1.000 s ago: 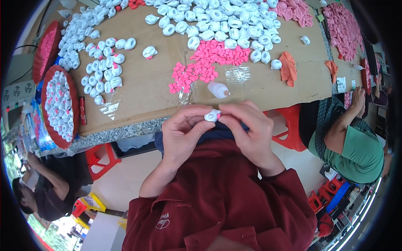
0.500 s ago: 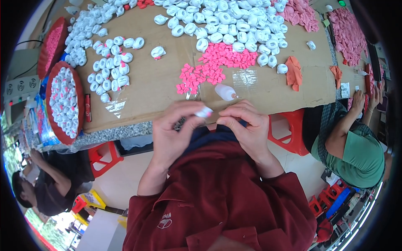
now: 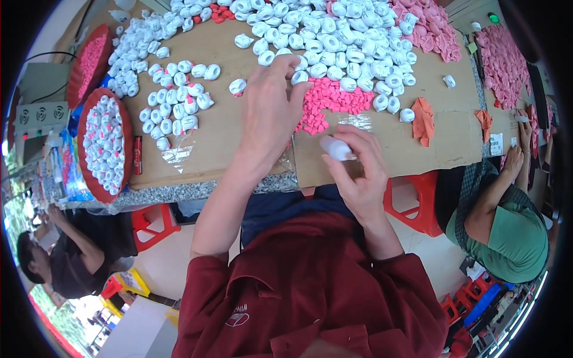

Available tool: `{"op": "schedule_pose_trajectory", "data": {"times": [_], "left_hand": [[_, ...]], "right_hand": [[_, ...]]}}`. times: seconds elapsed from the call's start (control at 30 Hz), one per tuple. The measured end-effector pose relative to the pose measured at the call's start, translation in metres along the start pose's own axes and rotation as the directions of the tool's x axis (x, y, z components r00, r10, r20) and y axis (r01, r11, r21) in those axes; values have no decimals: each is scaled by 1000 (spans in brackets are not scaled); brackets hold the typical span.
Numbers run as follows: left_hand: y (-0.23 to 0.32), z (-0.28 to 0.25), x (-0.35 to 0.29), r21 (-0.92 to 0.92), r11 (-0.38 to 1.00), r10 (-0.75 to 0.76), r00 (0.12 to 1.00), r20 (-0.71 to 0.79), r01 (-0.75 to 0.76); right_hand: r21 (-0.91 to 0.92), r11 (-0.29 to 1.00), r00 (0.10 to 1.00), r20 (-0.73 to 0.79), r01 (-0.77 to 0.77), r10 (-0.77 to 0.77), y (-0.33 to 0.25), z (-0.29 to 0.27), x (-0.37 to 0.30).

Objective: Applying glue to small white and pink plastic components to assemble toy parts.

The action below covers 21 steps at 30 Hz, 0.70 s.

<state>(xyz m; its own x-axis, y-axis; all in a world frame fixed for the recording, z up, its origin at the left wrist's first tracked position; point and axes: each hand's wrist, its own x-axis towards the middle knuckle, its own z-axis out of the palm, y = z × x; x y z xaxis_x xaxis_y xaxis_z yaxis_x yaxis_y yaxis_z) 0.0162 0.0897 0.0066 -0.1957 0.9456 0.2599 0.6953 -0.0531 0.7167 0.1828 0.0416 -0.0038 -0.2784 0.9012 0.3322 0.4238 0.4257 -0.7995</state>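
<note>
White bottle (image 3: 336,148) gripped in right hand (image 3: 358,173); left hand (image 3: 268,113) (fingers spread) covers pink pieces (image 3: 331,101).

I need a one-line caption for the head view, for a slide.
Left hand reaches to white pieces beside a pink pile on the table; right hand holds a white piece.

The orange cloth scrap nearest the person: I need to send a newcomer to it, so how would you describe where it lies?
Start at the cardboard-covered table and find the pink heap of small pieces before the person. Just right of it, past the white pieces at that heap's right edge, lies the orange cloth scrap: flat, crumpled and alone on bare cardboard, unlike the rounded white pieces.
</note>
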Motion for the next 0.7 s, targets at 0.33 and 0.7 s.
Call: {"op": "schedule_pose_trajectory", "data": {"times": [0.33,0.7], "left_hand": [[-6,-35,-72,-871,88,-287,849,443,484],[-11,-32,-87,-869,-45,-300,823,482,492]], "right_hand": [[415,905,995,-4,-93,104,-3,-29,-12],[398,861,948,131,-317,289,-14,-19,-8]]}}
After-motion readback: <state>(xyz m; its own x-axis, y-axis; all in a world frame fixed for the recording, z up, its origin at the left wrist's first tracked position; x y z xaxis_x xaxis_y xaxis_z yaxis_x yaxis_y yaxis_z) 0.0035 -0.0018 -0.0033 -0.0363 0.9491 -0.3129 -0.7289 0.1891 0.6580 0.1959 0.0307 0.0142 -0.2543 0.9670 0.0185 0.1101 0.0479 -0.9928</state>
